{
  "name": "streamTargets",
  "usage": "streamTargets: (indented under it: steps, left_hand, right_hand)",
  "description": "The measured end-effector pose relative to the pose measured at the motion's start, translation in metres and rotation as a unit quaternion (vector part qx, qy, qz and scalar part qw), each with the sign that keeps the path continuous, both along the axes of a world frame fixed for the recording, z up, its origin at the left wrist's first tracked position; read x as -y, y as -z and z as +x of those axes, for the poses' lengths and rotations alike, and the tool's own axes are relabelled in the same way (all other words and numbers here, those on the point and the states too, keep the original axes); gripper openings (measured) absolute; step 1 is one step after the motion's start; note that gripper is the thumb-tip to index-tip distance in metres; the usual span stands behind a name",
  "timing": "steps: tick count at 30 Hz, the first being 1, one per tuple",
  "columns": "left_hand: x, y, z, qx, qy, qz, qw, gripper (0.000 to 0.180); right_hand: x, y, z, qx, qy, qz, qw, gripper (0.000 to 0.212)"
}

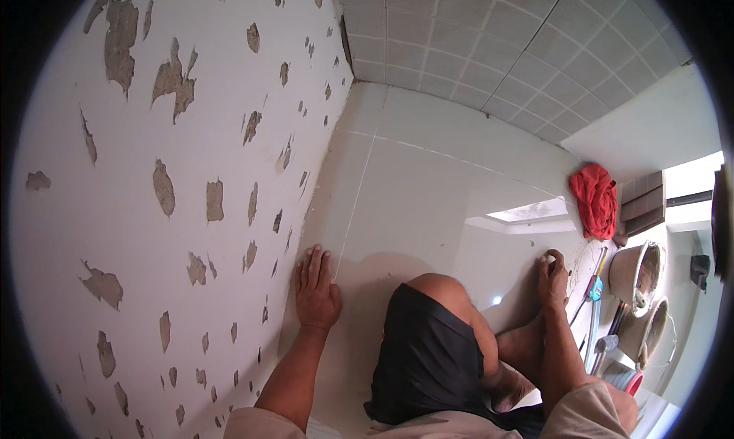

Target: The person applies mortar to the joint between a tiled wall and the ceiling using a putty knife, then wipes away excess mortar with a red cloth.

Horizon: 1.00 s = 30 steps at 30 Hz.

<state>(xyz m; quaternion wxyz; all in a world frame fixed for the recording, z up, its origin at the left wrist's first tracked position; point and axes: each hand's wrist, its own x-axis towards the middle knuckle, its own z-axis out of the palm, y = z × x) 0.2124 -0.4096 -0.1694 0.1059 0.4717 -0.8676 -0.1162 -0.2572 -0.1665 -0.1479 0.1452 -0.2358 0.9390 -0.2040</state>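
Note:
My left hand [317, 295] lies flat on the glossy pale tile floor [413, 202], fingers stretched out. It rests beside a light joint line, close to the foot of the chipped white wall [229, 126]. Further right, near the tile edge, my right hand [553, 280] has its fingers curled in. Whatever those fingers may hold is hidden or too small to make out. Between my arms is my bent knee in black shorts [420, 347].
Grey square-patterned tiles [474, 38] cover the far wall. At right lie a crumpled red cloth [594, 200], a blue-and-yellow tool [595, 286], a mallet [606, 343] and stained buckets [636, 275]. A white-and-red roll [623, 378] sits below the buckets.

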Motion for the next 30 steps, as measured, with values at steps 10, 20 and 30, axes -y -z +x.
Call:
streamTargets:
  steps: [10,20,30]
  left_hand:
    - [0.003,0.009,-0.011,0.015,0.031,-0.042,0.999,0.054]
    - [0.002,0.019,-0.002,-0.013,0.068,-0.074,0.995,0.055]
    - [0.009,0.03,0.0,-0.01,0.063,-0.077,0.995,0.057]
  right_hand:
    - [-0.006,-0.018,0.004,0.075,0.09,0.057,0.991,0.049]
    - [-0.021,-0.017,-0.004,-0.018,-0.012,-0.097,0.995,0.024]
    - [-0.205,-0.116,-0.167,0.074,-0.069,0.331,0.938,0.019]
